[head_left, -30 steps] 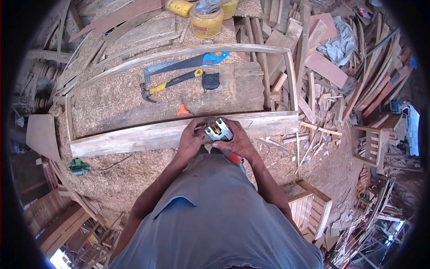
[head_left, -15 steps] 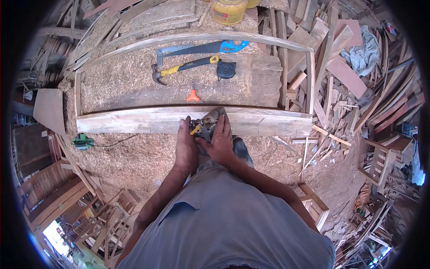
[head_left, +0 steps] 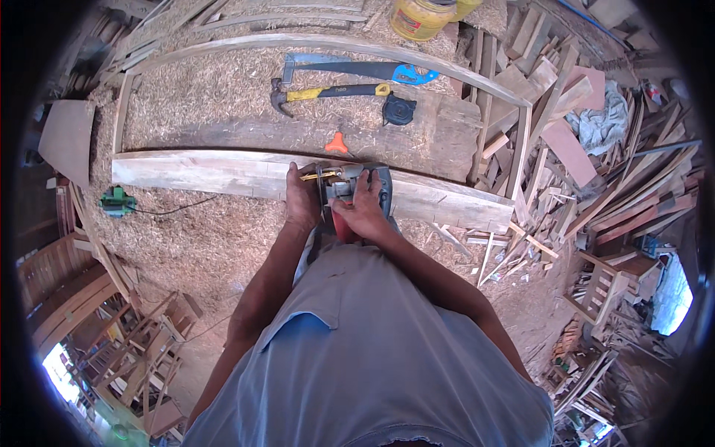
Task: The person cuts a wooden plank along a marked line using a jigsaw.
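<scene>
Both hands hold a power tool (head_left: 344, 227) with a red body and grey metal parts, close in front of my shirt. Its exact kind is unclear. My left hand (head_left: 302, 203) grips the tool's left side, its fingertips at a thin yellow piece. My right hand (head_left: 363, 214) wraps the other side, fingers over the dark grey part. Right behind the tool runs a long pale curved board (head_left: 216, 171), the near side of a wooden frame. Inside the frame lie an orange three-lobed piece (head_left: 337, 142), a claw hammer (head_left: 328, 92), a black tape measure (head_left: 399, 110) and a blue-handled handsaw (head_left: 350, 70).
At the far side stands a yellow bucket (head_left: 418, 21). A green tool (head_left: 117, 201) with a cord lies on the shavings at left. Offcuts (head_left: 544, 74) and a crumpled grey cloth (head_left: 602, 119) pile up at right. Wooden furniture parts (head_left: 160, 335) stand at lower left.
The tool has turned in my hands; its red body now shows, and the yellow piece points left. My left fingers have moved to that piece. The whole view has shifted slightly.
</scene>
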Motion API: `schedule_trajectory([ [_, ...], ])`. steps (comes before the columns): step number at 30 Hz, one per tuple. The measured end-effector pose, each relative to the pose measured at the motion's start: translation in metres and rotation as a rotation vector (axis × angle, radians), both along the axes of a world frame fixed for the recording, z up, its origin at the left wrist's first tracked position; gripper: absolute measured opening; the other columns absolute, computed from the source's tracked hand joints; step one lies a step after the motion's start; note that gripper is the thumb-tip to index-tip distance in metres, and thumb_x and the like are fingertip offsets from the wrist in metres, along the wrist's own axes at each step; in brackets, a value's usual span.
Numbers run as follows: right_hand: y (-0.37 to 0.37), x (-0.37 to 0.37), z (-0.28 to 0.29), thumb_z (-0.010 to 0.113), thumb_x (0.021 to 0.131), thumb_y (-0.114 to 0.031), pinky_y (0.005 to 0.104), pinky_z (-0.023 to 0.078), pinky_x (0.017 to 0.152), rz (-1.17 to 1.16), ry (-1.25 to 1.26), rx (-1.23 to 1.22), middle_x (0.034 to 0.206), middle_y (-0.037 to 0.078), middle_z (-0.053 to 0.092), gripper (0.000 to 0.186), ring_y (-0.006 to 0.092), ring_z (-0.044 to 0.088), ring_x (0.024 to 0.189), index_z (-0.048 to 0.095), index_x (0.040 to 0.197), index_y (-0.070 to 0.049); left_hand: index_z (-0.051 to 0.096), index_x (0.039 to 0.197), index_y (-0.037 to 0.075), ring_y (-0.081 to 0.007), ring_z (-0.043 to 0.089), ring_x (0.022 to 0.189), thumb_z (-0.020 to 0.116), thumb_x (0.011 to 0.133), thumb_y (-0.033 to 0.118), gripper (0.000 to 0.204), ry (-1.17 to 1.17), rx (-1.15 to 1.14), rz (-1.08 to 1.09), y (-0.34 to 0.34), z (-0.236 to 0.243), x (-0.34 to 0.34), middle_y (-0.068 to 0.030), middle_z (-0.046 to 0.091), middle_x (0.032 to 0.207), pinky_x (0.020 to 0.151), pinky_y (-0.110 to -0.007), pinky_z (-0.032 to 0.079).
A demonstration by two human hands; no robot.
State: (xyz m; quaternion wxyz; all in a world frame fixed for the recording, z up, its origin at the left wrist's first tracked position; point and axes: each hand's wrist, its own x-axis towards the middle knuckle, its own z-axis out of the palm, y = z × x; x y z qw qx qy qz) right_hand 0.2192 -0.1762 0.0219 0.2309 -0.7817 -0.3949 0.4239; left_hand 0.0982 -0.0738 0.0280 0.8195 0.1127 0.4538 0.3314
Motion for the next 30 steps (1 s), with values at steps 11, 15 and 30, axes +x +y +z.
schedule_trajectory([
  [11,0.088,0.066,0.049,0.065,0.099,-0.030,0.0531,0.054,0.100,0.085,-0.307,0.093,0.127,0.025,0.066,0.044,0.0440,0.069,0.111,0.063,0.140,-0.012,0.055,0.142,0.003,-0.0299,0.060,0.128,0.044,0.108,0.042,0.053,0.034,0.064,-0.062,0.002,-0.058,-0.019,-0.0166,0.062,0.139,0.114,-0.045,0.043],
  [15,0.134,0.083,-0.016,0.071,0.095,-0.024,0.0471,0.052,0.104,0.494,-0.281,0.095,0.129,0.021,0.064,0.046,0.0376,0.063,0.124,0.065,0.140,-0.014,0.061,0.137,0.006,-0.0233,0.057,0.124,0.044,0.111,0.037,0.044,0.011,0.124,-0.110,-0.002,-0.076,-0.014,-0.0108,0.063,0.132,0.111,-0.039,0.043],
  [30,0.121,0.117,-0.067,0.079,0.094,-0.011,0.0277,0.048,0.061,-0.100,0.211,0.492,0.092,0.004,0.063,0.035,0.0112,0.056,0.070,0.062,0.124,-0.012,0.061,0.127,-0.002,-0.0186,0.055,0.107,0.040,0.116,0.045,0.052,0.321,0.317,-0.032,-0.012,-0.059,0.005,-0.0113,0.064,0.113,0.102,-0.033,0.045],
])
